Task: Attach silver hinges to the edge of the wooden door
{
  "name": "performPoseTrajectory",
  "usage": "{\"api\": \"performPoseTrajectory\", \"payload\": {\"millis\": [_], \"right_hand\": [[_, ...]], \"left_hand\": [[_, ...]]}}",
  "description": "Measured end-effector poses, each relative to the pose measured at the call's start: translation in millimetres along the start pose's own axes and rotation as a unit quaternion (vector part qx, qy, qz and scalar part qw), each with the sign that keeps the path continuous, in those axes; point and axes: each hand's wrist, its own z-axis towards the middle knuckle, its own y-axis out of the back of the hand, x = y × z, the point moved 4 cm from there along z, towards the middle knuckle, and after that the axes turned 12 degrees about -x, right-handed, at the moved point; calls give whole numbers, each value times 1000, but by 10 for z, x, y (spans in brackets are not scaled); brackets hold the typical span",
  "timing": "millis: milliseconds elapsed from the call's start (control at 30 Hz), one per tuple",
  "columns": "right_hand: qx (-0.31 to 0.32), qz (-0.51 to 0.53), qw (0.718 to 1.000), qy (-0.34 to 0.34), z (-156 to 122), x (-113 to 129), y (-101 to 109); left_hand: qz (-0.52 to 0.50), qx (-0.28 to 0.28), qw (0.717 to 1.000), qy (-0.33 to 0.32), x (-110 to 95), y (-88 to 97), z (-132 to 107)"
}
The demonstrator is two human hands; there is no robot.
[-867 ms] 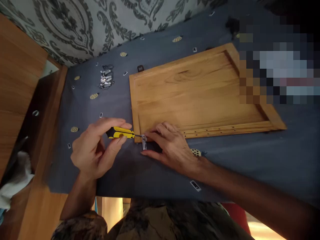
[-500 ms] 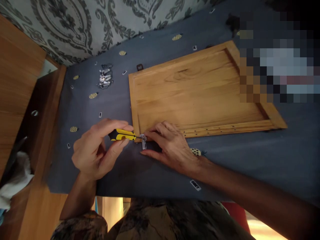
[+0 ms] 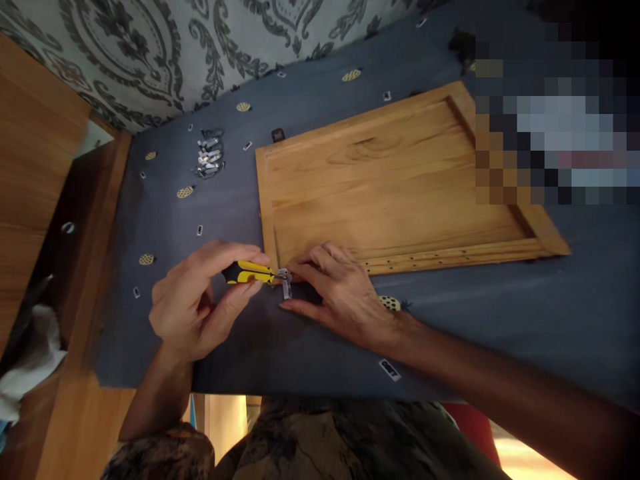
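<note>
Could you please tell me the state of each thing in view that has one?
Screwdriver: held in the left hand's fingers, tip at the fitting.
Fitting: at the panel's near left corner, between the right hand's thumb and fingers.
Panel: lying flat, recessed face up.
Metal parts: loose, heaped together.
Sheet: spread out under the panel.
White cloth: crumpled.

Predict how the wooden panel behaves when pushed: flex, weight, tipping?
Panel probably stays stiff: a raised wooden frame borders it. Likely fairly heavy to shift, being broad and apparently solid wood. Tipping seems unlikely, as it lies flat on the blue cover.
</note>
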Motion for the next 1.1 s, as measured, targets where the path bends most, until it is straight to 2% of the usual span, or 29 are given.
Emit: {"api": "performPoseTrajectory", "payload": {"millis": [200,433,667,767,933,1033,1100], "right_hand": [[12,7,1000,-6,-2,-3,-6],[-8,12,1000,3,4,2,2],[-1,11,1000,-8,-2,8,-1],[-10,19,1000,-8,-3,12,5],[-3,14,1000,-27,-21,-2,-1],[12,9,999,-38,-36,-11,-35],[22,3,999,-32,-40,-23,-71]], "left_hand": [[-16,-7,1000,-7,-18,-11,16],[-48,-12,998,-33,-21,-24,31],[-33,-3,997,-69,-78,-26,33],[-8,-33,996,-77,-67,22,-13],[37,-121,992,-12,4,89,-55],[24,-169,985,19,70,34,-31],[9,-179,983,45,161,-58,-2]]}}
